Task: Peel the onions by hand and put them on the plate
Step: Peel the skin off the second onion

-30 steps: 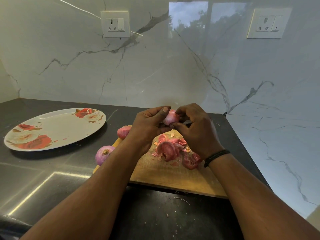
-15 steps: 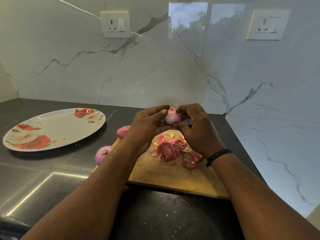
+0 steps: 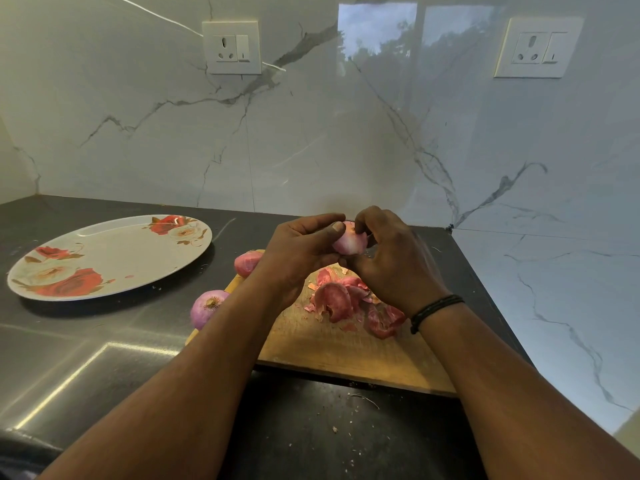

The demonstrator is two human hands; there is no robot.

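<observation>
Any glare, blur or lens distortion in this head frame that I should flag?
Head view: bright window reflection on the glossy marble wall; streaky glare on the dark counter at lower left; slight motion blur on the right hand; the onion held in both hands stays readable; wide-angle bending shows at the frame edges.

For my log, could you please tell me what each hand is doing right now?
Left hand: holding the onion.
Right hand: fingers curled on the same onion.
</observation>
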